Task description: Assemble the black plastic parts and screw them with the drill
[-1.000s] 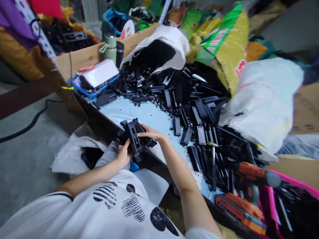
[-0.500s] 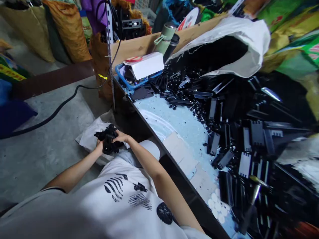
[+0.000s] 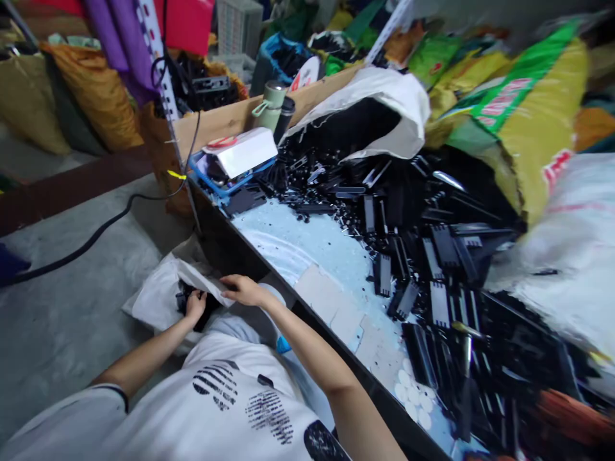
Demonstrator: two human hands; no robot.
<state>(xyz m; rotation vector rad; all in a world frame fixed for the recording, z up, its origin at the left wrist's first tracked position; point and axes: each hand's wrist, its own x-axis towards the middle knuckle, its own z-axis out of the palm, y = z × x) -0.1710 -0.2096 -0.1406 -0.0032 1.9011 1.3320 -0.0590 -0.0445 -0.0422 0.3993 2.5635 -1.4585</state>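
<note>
My left hand (image 3: 195,306) reaches down into a white bag (image 3: 151,301) on the floor beside the table. Its fingers curl on a bundle of black plastic parts (image 3: 184,301) inside the bag's mouth, and part of them is hidden. My right hand (image 3: 244,289) is just right of it and grips the bag's raised edge (image 3: 204,283), holding the mouth apart. Both arms stretch out from my white printed shirt (image 3: 230,397).
The light blue table (image 3: 312,246) runs to the right, with a big heap of black plastic parts (image 3: 423,224) spilling from an open white sack (image 3: 398,96). A blue tray with a white box (image 3: 240,153) and flasks (image 3: 269,107) stand at the far corner. A black cable (image 3: 86,240) crosses the concrete floor.
Both hands carried the bundle of black parts off the table's edge and down to the left. The bundle now sits in the bag's mouth, and my right hand has shifted to the bag's edge.
</note>
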